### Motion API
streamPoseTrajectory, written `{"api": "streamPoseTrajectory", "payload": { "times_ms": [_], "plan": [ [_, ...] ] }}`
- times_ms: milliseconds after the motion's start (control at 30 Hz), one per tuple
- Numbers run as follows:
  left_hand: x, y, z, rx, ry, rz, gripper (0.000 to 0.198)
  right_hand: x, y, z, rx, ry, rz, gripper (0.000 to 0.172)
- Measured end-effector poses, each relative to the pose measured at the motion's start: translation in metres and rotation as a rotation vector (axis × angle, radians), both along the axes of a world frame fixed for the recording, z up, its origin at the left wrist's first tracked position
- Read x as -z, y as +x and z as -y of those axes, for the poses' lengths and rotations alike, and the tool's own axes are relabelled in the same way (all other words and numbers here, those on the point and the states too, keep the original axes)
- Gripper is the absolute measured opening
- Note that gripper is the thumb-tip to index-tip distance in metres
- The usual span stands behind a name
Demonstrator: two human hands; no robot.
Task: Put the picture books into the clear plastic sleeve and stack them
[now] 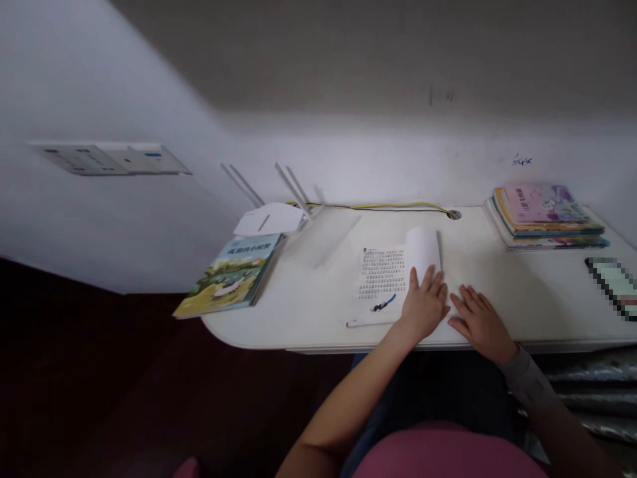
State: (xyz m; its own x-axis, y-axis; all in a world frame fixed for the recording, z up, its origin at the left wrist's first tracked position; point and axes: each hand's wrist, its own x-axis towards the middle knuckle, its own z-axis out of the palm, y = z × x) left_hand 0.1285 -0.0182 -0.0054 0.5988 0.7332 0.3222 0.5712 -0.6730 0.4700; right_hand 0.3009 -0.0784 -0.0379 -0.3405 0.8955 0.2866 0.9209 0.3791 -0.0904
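A printed sheet of paper (382,272) lies on the white desk (318,305), its right part folded or curled up into a white flap (423,249). My left hand (424,302) rests flat on the paper's right side, fingers stretched out and touching the flap. My right hand (478,320) lies flat on the desk just to the right, fingers spread, holding nothing. A blue pen (383,305) lies on the paper's lower part, left of my left hand.
A picture book (230,273) overhangs the desk's left end. A white router (271,216) with antennas stands behind it. A yellow cable (378,206) runs along the wall. A stack of colourful books (545,216) sits at back right; a phone (614,285) lies at far right.
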Motion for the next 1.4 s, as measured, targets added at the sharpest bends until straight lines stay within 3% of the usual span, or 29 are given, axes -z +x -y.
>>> {"api": "streamPoseTrajectory", "payload": {
  "times_ms": [300, 433, 600, 933, 1100, 1267, 1400],
  "plan": [
    [0.011, 0.006, -0.006, 0.072, -0.071, 0.169, 0.037, 0.005, 0.0, 0.002, 0.012, 0.018, -0.036, 0.059],
    [0.003, 0.007, -0.003, 0.129, 0.031, -0.109, 0.048, 0.008, 0.0, 0.002, 0.021, 0.029, -0.019, 0.064],
    [-0.007, 0.011, 0.002, 0.082, 0.163, -0.519, 0.055, 0.009, 0.0, 0.001, 0.032, 0.037, 0.014, 0.067],
    [-0.005, 0.014, 0.0, 0.025, 0.203, -0.559, 0.04, 0.017, 0.002, 0.004, 0.102, 0.128, -0.085, 0.068],
    [0.001, 0.016, -0.002, 0.004, 0.208, -0.553, 0.04, 0.003, 0.014, -0.023, 0.047, 0.073, -0.063, 0.052],
    [0.001, 0.009, -0.001, -0.012, 0.212, -0.547, 0.04, -0.001, 0.027, -0.056, 0.001, -0.071, 0.106, 0.067],
    [-0.001, 0.001, 0.003, -0.018, 0.209, -0.553, 0.04, 0.004, 0.027, -0.058, 0.03, -0.071, 0.169, 0.073]
  ]
}}
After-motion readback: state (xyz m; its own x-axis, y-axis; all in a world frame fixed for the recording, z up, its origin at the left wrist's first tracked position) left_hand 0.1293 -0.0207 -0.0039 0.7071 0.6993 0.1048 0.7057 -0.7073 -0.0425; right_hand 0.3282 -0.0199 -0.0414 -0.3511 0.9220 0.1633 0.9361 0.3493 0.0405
